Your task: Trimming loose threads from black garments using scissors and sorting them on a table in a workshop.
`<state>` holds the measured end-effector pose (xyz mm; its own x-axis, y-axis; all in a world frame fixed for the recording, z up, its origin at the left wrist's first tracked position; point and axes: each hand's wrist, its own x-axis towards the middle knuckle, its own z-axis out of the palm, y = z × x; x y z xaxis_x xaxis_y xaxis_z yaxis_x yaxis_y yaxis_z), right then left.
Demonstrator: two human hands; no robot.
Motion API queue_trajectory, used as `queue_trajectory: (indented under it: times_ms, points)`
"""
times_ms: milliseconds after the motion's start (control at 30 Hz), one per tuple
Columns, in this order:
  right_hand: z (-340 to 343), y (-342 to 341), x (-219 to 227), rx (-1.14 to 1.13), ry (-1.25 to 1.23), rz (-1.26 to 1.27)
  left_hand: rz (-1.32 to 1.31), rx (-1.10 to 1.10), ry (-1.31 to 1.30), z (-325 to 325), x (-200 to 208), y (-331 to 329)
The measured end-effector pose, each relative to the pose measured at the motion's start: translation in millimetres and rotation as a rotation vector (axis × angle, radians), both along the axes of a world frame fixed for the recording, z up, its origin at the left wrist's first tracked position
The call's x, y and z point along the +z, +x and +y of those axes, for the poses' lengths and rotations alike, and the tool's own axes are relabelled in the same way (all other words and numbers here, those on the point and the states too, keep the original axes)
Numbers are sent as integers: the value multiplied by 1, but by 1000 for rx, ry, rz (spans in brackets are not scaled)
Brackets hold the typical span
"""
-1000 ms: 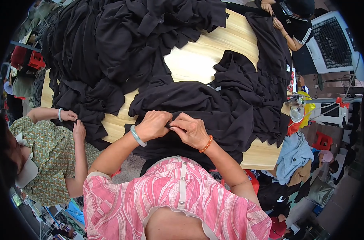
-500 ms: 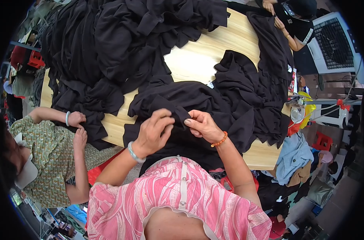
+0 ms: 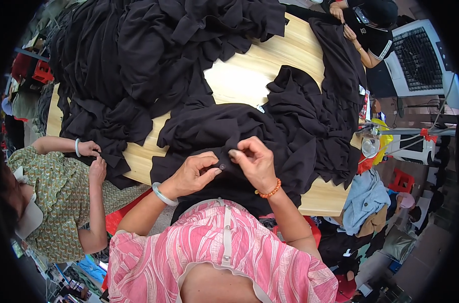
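A black garment lies bunched on the wooden table before me, its near part hanging toward my lap. My left hand pinches its edge between thumb and fingers. Right by those fingertips a small round button shows on the dark cloth. My right hand is closed in a pinch on the same garment, a little to the right and higher up. Dark fabric hides exactly what lies between the right thumb and finger.
A large heap of black garments covers the table's far left. More black cloth lies to the right. At left, a co-worker's hands handle dark cloth; another person's hands hold fabric at the far right. Table wood shows near right.
My left hand has come down and closed on the garment's edge, where a button now shows. My right hand has turned and shifted slightly right, still pinching cloth.
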<state>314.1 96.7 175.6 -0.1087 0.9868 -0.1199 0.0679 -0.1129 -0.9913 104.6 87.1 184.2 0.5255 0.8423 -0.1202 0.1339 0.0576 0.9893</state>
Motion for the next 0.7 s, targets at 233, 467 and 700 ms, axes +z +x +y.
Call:
queue_trajectory:
  times_ms: [233,467,700]
  points:
    - [-2,8,1,226,-103,199,89,50,42,2,18,7]
    - [-5,5,21,250,241,-149,184,104,120,3,15,16]
    - [-1,13,11,345,601,-269,262,336,124,-11,2,24]
